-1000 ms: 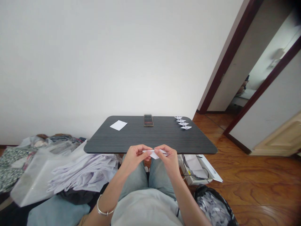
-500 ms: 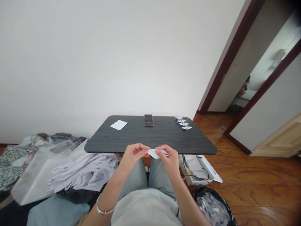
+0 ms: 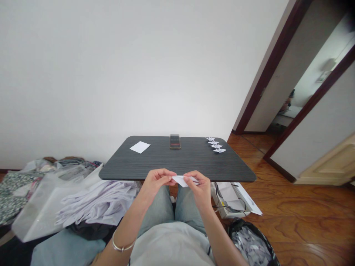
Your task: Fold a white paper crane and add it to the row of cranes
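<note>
A small folded white paper piece (image 3: pixel 181 180) is pinched between both my hands, just in front of the near edge of a dark table (image 3: pixel 155 166). My left hand (image 3: pixel 156 182) grips its left end with closed fingers. My right hand (image 3: pixel 200 185) pinches its right end. On the table lie a flat white sheet (image 3: pixel 140 147), a phone (image 3: pixel 175 141) and a row of several small folded paper figures (image 3: pixel 216 145) at the far right.
White plastic bags and clothes (image 3: pixel 69 199) are heaped at my left. Under the table's right side stands a white box with papers (image 3: pixel 235 199), and a black bin of paper scraps (image 3: pixel 252 247) sits near my right knee. An open doorway (image 3: pixel 299 99) is at right.
Both hands stay at the table's edge with the folded paper; the fingers have shifted slightly along it, the paper's point now showing a little more between them.
</note>
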{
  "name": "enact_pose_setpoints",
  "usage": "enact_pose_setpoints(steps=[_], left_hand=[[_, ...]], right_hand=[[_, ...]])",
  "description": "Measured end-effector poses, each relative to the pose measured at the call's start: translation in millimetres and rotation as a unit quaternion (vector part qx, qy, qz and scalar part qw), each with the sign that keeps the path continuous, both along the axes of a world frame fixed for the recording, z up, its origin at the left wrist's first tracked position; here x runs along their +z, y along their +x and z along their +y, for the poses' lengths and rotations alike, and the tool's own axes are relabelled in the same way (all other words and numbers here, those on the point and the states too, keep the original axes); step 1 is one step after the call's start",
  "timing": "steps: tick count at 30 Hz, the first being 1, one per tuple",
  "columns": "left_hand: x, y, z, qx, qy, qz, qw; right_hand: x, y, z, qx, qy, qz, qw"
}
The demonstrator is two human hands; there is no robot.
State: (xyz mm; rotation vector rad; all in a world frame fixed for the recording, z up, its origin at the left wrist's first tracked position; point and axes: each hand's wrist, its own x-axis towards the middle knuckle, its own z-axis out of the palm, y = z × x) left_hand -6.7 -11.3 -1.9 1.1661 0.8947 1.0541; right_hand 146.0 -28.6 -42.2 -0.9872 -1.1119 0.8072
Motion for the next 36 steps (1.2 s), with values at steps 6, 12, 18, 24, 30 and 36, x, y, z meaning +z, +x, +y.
enact_pose_setpoints(steps=[6, 12, 18, 24, 30, 36], left_hand=[[2.2, 1.1, -1.6, 0.001, 0.017, 0.010, 1.000], [5.6, 1.3, -4.9, 0.006, 0.052, 0.040, 0.998], [7.9, -1.0, -4.7, 0.016, 0.132, 0.099, 0.986], [1.4, 3.0, -3.7, 0.033, 0.083, 0.016, 0.996], [1.2, 2.7, -5.3, 0.029, 0.072, -0.024, 0.997], [5.4, 0.1, -4.0, 0.008, 0.059, 0.004, 0.998]], right_hand=[[-0.8, -0.4, -0.4, -0.006, 0.008, -0.004, 1.000], [0.8, 1.3, -1.2, 0.022, 0.003, 0.008, 1.000], [-1.2, 0.9, 2.5, 0.074, -0.023, 0.043, 0.996], [-3.0, -1.7, 3.2, 0.045, -0.015, 0.050, 0.998], [-0.7, -2.5, 0.3, 0.026, 0.005, 0.030, 0.999], [0.6, -2.6, -1.2, 0.020, 0.015, 0.025, 0.999]])
